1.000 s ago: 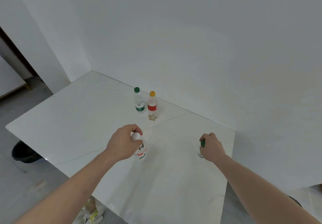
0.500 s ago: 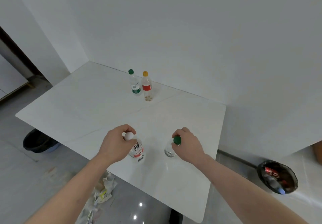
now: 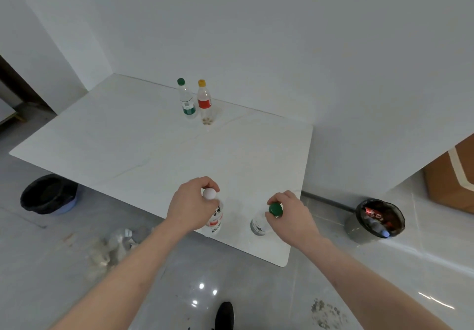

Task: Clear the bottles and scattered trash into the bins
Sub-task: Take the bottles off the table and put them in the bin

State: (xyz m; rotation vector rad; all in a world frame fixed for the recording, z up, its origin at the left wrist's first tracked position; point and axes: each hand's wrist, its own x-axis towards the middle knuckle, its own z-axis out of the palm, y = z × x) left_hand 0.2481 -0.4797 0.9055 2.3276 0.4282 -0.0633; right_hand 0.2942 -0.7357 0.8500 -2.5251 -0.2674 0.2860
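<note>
Both bottles had come nearer the table (image 3: 154,137) edge: left hand (image 3: 188,208) gripped the white-capped bottle (image 3: 214,217), right hand (image 3: 289,214) the green-capped bottle (image 3: 259,224), both upright. Beyond the table's right end stood the full bin (image 3: 379,220), nearer the right hand.

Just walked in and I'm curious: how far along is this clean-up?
Done: the right bin already holds some trash. In hand: the left hand grips a white-capped bottle and the right hand a green-capped bottle, both at the table's near edge. Left: two bottles at the back and crumpled trash on the floor. The left bin looks empty.
</note>
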